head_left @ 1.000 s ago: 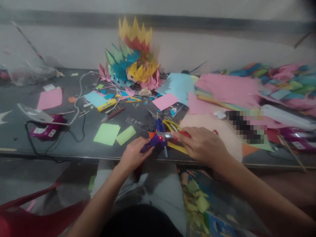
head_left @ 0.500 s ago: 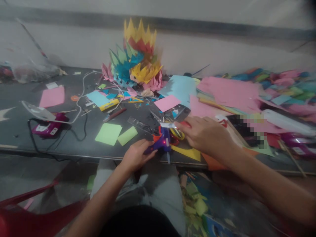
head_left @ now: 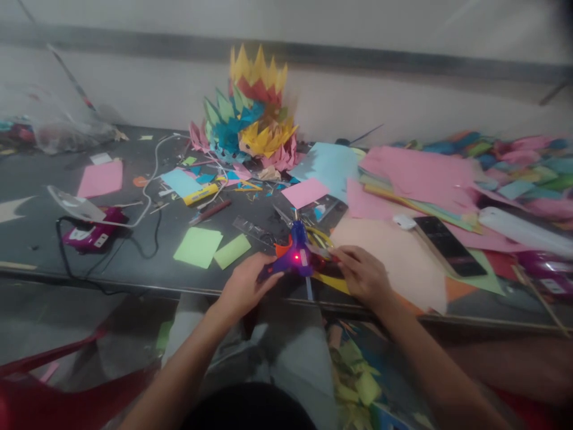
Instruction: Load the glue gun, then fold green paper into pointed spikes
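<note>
My left hand (head_left: 250,279) is closed round the handle of a blue-purple glue gun (head_left: 298,245), whose red light glows and whose nozzle points away from me. A pale glue stick (head_left: 309,288) sticks out of its rear. Just right of the gun, my right hand (head_left: 363,272) pinches a small, blurred light-coloured blade-like tool (head_left: 320,250); its handle is mostly hidden by the fingers. Behind the gun lie scissors (head_left: 282,215) with yellow handles. An orange piece (head_left: 283,249) shows at the gun's left side.
Folded-paper figures (head_left: 255,119) stand at the back by the wall. Green sheets (head_left: 197,246) and a purple power strip (head_left: 96,230) lie left. Pink sheets (head_left: 416,173), a phone (head_left: 449,245) and a peach sheet (head_left: 385,251) lie right. The table edge (head_left: 147,285) runs near me.
My right hand has moved down and closer to me, bringing the small tool from above the glue gun to its right side. The gun's nozzle and the peach sheet are more exposed.
</note>
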### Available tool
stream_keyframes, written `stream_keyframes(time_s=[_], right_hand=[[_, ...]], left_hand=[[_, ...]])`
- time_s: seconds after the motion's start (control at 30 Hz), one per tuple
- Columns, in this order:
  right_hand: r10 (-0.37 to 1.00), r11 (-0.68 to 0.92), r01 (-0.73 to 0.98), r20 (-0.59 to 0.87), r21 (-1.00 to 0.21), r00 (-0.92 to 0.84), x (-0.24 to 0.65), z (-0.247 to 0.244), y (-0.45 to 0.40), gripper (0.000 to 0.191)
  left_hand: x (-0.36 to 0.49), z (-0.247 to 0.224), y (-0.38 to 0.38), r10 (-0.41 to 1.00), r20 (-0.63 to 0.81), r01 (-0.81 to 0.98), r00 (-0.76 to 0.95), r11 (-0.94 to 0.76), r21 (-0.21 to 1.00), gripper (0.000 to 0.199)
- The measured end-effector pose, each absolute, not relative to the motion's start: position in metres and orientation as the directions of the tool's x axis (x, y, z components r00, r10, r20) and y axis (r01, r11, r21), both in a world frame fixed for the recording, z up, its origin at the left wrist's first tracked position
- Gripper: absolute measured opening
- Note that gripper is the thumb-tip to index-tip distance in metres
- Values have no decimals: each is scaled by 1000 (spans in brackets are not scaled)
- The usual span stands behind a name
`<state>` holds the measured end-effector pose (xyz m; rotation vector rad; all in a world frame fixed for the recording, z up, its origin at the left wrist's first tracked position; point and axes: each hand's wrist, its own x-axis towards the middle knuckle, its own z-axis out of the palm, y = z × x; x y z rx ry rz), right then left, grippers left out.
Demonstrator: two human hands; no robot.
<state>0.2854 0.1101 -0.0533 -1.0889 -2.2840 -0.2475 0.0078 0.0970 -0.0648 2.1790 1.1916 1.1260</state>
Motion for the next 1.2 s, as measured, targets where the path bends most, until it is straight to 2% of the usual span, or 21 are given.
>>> stream_keyframes(time_s=[0.33,0.57,0.87,1.03,1.2], right_hand=[[567,711,702,613,-28,-550,289,-53,102,40],[557,686,728,644,0,-525,287,-50,99,40],[572,632,774,687,-22,-448,284,-49,102,37],[533,702,712,692,-40,-487,287,-49,99,42],[554,713,697,670,-76,-494,288,-51,100,43]], left_hand=[[6,-67,96,840,456,486,294,-543,685,20],[4,-68,96,840,454,491,297,-542,682,21],[3,-68,95,823,457,478,337,-568,670,19],[2,-66,96,855,439,461,277,-519,720,20],[0,-65,94,867,422,436,267,-499,749,22]])
